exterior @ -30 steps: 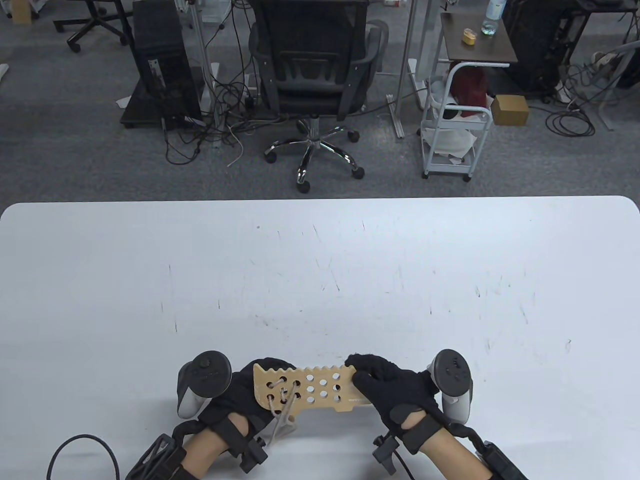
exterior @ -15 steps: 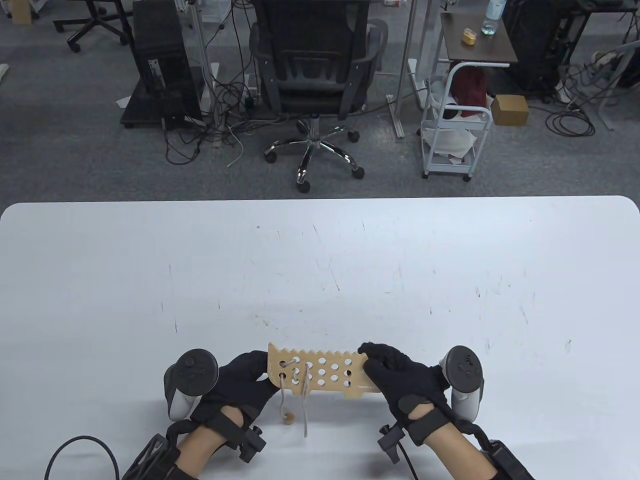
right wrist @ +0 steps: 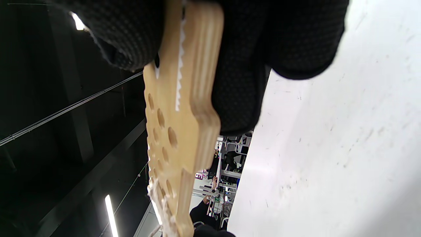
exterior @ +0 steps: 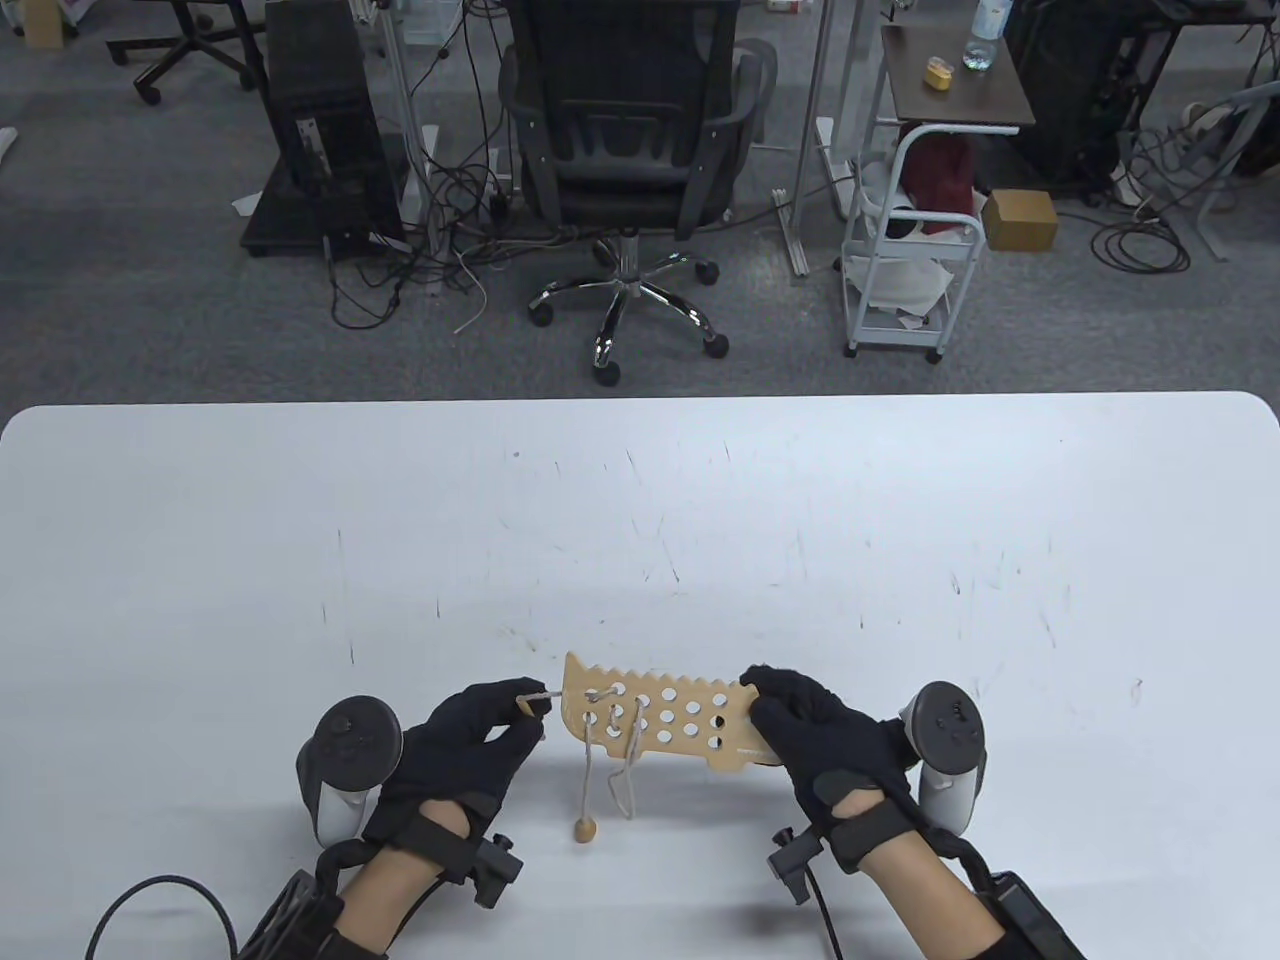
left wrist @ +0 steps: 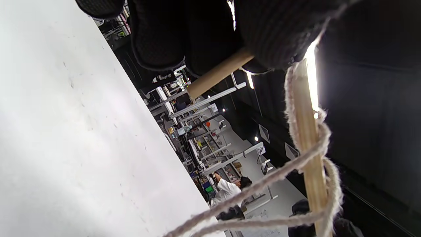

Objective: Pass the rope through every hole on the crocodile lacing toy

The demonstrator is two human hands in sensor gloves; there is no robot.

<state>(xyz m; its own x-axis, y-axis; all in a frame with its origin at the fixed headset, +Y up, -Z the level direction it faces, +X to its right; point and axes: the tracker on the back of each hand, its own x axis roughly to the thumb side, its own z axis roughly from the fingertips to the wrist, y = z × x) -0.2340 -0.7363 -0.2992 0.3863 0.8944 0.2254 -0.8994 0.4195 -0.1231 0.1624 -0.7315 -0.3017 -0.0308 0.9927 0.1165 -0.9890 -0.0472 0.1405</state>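
The wooden crocodile lacing board (exterior: 665, 722) is held above the table near its front edge. My right hand (exterior: 800, 725) grips its right end; the right wrist view shows the board (right wrist: 179, 131) edge-on between my fingers. My left hand (exterior: 480, 725) is just left of the board and pinches the wooden needle (exterior: 532, 700) (left wrist: 217, 74) on the rope's end. The beige rope (exterior: 610, 745) is laced through the leftmost holes and hangs in a loop below the board. A wooden bead (exterior: 584, 829) on the rope's other end lies on the table.
The white table (exterior: 640, 520) stretches far ahead and to both sides of my hands. A black cable (exterior: 150, 905) loops at the front left corner. An office chair (exterior: 625, 150) and a cart (exterior: 915, 250) stand on the floor beyond the table's far edge.
The board has been lifted, tilted and moved right and away. My left hand has let go of its left end and now pinches the needle. The rope now hangs below it.
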